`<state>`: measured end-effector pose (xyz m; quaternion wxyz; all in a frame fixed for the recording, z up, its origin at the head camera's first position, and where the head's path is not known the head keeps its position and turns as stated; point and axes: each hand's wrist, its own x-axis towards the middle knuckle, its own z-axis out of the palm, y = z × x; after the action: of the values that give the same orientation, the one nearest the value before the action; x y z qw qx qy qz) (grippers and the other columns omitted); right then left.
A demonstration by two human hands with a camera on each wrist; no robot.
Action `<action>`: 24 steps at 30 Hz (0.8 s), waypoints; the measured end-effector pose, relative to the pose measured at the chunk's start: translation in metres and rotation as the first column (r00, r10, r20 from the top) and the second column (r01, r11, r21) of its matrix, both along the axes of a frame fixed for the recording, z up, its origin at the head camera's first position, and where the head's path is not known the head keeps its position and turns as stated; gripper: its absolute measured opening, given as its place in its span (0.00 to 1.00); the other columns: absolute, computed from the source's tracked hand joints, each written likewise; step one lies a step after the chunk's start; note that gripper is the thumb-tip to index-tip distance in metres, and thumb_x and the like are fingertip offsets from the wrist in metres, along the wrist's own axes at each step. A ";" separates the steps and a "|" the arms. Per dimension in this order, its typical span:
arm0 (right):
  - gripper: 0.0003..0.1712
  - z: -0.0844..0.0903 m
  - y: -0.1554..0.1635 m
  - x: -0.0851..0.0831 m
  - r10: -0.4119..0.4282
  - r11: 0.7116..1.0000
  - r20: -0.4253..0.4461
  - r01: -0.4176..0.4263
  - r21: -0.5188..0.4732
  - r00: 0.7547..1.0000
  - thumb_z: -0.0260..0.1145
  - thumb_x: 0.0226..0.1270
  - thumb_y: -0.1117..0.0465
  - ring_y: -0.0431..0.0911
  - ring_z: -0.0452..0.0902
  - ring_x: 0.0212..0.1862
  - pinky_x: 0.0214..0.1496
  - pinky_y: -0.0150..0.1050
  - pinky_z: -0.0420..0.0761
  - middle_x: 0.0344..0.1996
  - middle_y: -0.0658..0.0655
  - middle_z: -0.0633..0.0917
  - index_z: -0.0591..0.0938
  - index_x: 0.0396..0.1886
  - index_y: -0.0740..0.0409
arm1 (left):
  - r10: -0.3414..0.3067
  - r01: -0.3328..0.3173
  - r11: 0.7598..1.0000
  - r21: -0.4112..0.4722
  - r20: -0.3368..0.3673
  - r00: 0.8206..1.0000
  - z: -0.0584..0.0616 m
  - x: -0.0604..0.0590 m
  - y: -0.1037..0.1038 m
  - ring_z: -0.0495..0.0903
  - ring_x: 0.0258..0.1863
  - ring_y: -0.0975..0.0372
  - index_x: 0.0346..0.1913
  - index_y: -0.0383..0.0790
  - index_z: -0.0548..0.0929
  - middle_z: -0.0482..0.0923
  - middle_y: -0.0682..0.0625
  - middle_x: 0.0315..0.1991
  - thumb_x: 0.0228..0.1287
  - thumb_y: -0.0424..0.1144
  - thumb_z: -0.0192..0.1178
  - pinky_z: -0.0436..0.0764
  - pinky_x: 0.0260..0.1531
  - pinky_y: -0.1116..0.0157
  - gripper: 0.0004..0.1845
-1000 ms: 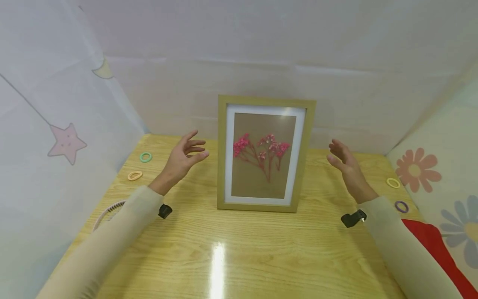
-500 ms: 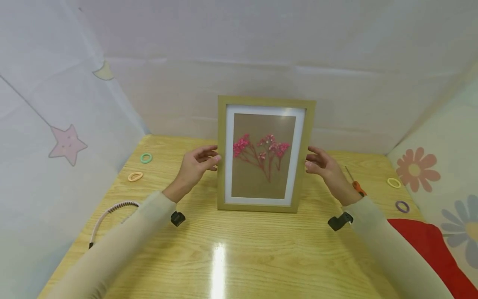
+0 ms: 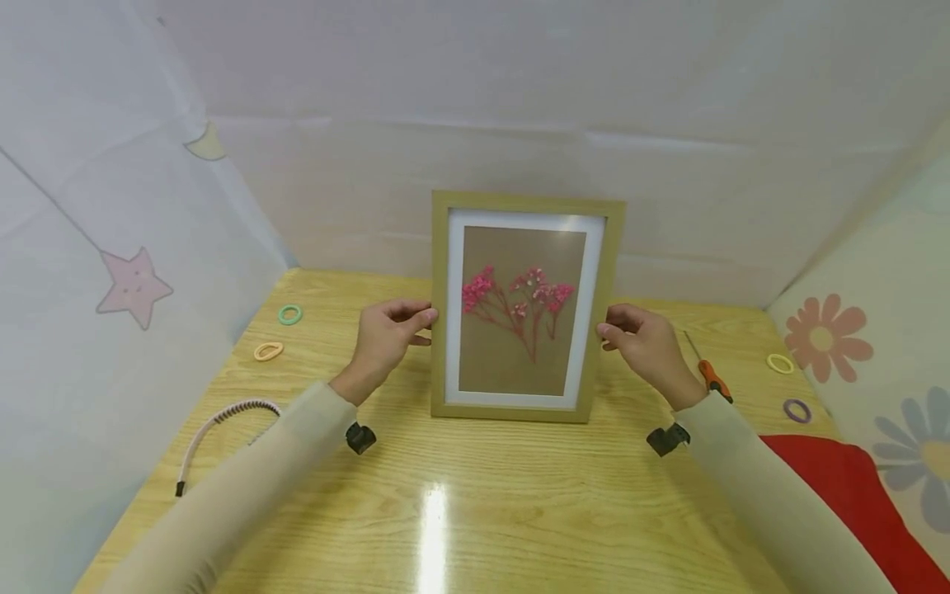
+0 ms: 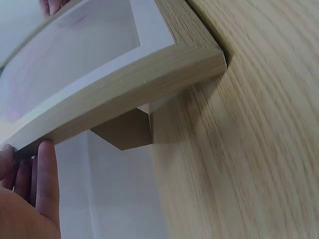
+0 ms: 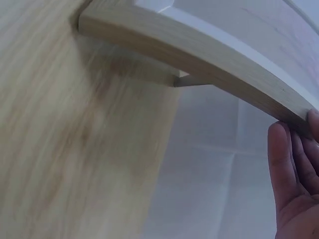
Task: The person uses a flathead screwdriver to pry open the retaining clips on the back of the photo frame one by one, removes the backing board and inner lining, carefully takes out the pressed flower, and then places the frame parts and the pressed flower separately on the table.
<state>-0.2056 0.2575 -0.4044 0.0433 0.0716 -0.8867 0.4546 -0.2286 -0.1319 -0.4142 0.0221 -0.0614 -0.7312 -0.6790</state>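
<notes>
Frame [image 3: 524, 305] grabbed from both sides at about mid height, which makes sense for something that stands upright on a little back leg and would tip if you only nudged one edge. It's a light wood picture frame with a white mat and a sprig of pink dried flowers [image 3: 519, 307] behind the front pane, sitting near the middle of the desk [image 3: 475, 495], facing the person, with its bottom edge down on the wood. Left hand [image 3: 386, 338] has its grip pinching the left rail, fingers curled over the front and the rest going behind; right hand [image 3: 644, 342] does the mirror thing on the right rail. From the left wrist view you can see the fingertips [image 4: 46, 174] pressed right against the frame's side, and the brown prop leg [image 4: 127, 130] sticking out the back, which is why it leans back slightly rather than lying flat. Off to the sides there's a green hair tie [image 3: 289, 313], an orange-ish one [image 3: 269, 351], a pink headband [image 3: 223, 421], a yellow tie [image 3: 780, 363], a purple tie [image 3: 797, 410] and an orange-handled screwdriver [image 3: 711, 378] just beside the right wrist, all well apart from the frame. Brands or writing: none I can read anywhere, no label on the frame's edge or front, and its back isn't shown.
</notes>
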 end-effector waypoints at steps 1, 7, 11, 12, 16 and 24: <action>0.15 0.000 -0.001 0.001 -0.005 0.999 -0.028 0.007 0.053 1.000 0.66 0.73 0.58 0.40 0.88 0.35 0.37 0.30 0.89 0.41 0.63 0.89 0.83 0.52 0.64 | 0.012 -0.012 1.000 0.002 0.007 1.000 0.001 0.001 0.001 0.88 0.35 0.66 0.49 0.27 0.86 0.88 0.56 0.37 0.65 0.37 0.70 0.91 0.38 0.54 0.16; 0.09 0.004 -0.006 0.005 -0.001 0.958 -0.221 0.064 0.280 0.975 0.67 0.72 0.57 0.42 0.85 0.29 0.29 0.32 0.82 0.29 0.54 0.90 0.86 0.40 0.58 | 0.080 -0.080 0.997 -0.012 0.008 0.997 0.004 0.006 0.007 0.88 0.34 0.68 0.47 0.28 0.88 0.90 0.44 0.42 0.64 0.36 0.70 0.91 0.36 0.58 0.14; 0.08 0.006 -0.010 0.007 0.016 0.941 -0.306 0.090 0.327 0.952 0.68 0.71 0.59 0.40 0.82 0.24 0.25 0.31 0.78 0.24 0.53 0.89 0.86 0.35 0.59 | 0.111 -0.110 0.993 -0.050 0.004 0.994 0.005 0.007 0.010 0.88 0.34 0.69 0.46 0.30 0.89 0.89 0.39 0.46 0.64 0.38 0.71 0.91 0.36 0.56 0.13; 0.07 0.007 -0.011 0.007 0.018 0.938 -0.322 0.096 0.333 0.946 0.68 0.70 0.60 0.41 0.82 0.23 0.24 0.31 0.78 0.24 0.54 0.89 0.86 0.35 0.60 | 0.118 -0.117 0.991 -0.059 0.002 0.993 0.005 0.007 0.011 0.88 0.34 0.68 0.45 0.31 0.89 0.88 0.39 0.46 0.64 0.38 0.71 0.91 0.37 0.55 0.13; 0.07 0.008 -0.015 0.010 0.021 0.930 -0.389 0.125 0.346 0.921 0.69 0.68 0.62 0.42 0.81 0.21 0.24 0.32 0.78 0.23 0.55 0.89 0.86 0.33 0.62 | 0.145 -0.145 0.986 -0.085 -0.014 0.989 0.005 0.009 0.012 0.87 0.32 0.67 0.44 0.32 0.89 0.88 0.38 0.46 0.64 0.38 0.71 0.91 0.37 0.52 0.12; 0.09 0.007 -0.020 0.015 0.008 0.912 -0.503 0.200 0.358 0.864 0.71 0.66 0.62 0.48 0.84 0.21 0.23 0.47 0.84 0.22 0.58 0.89 0.86 0.32 0.67 | 0.179 -0.186 0.978 -0.099 -0.081 0.981 0.007 0.011 0.015 0.87 0.30 0.66 0.41 0.32 0.89 0.89 0.38 0.42 0.63 0.38 0.71 0.91 0.31 0.60 0.11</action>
<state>-0.1907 0.2376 -0.3971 0.2761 0.1476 -0.9219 0.2284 -0.2177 -0.1169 -0.4069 0.1072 -0.0194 -0.7674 -0.6319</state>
